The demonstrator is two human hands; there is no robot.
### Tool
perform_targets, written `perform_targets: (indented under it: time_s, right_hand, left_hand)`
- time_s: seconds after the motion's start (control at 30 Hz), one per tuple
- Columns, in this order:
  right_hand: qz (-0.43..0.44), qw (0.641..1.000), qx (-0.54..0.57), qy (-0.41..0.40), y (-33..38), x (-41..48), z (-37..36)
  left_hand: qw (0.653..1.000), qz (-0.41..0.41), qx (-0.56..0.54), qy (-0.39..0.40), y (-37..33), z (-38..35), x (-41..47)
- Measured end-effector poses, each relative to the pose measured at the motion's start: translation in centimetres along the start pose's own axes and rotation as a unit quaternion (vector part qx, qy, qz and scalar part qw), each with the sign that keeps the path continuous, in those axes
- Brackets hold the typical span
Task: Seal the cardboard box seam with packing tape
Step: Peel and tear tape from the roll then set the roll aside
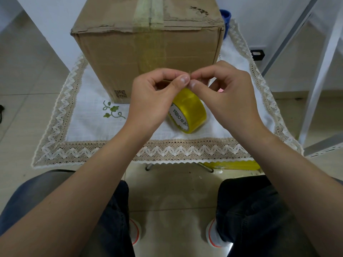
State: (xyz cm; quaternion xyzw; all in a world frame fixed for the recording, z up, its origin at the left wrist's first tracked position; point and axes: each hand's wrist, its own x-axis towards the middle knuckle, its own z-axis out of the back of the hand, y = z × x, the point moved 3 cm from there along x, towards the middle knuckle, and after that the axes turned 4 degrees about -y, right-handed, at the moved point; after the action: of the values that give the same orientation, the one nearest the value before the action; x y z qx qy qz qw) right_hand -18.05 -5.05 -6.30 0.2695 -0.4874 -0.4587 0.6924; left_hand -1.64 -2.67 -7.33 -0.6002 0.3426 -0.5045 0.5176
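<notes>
The left hand and the right hand meet fingertip to fingertip, each with thumb and forefinger closed in a narrow pinch at the top edge of the tape roll; what sits between the fingertips is too thin to make out, and the other fingers of both hands are curled loosely behind. The roll is translucent yellow with a white printed core and is tilted, its open side turned toward the left wrist. Its upper part is hidden under the left thumb and its lower rim is down near the tablecloth; I cannot tell whether it rests on the cloth or hangs from the pinch. The roll is just in front of the cardboard box, which stands upright on the far half of the cloth. A pale tape strip runs along the seam on the box's top and down over the front face, the top flaps look creased and torn at the near edge, and a small printed code square sits at the lower left of the front. The cloth is white with a beige and white zigzag lace border and a green embroidered vine beside the left hand. A yellow tape piece hangs at the near right edge below the lace. A blue object shows behind the box's right corner, and a white metal frame stands to the right on the tiled floor. Below, knees in dark trousers and two white shoes with red trim are visible
</notes>
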Motion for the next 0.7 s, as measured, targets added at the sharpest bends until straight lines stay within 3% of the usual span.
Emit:
perform_targets:
  time_s: [0.2,0.47,0.7]
  right_hand:
    - [0.009,1.000,-0.004,0.019,-0.5,-0.1,-0.1]
    - [-0.068,0.990,0.116,0.029,-1.0,0.0,-0.7]
    - [-0.076,0.986,0.147,0.023,-0.8,0.0,-0.7]
  left_hand:
    - [1.000,-0.021,0.005,0.007,0.0,0.3,0.1]
    - [0.999,-0.032,0.030,0.016,-0.4,0.9,0.3]
    - [0.999,0.019,0.030,-0.005,-0.2,1.8,0.6]
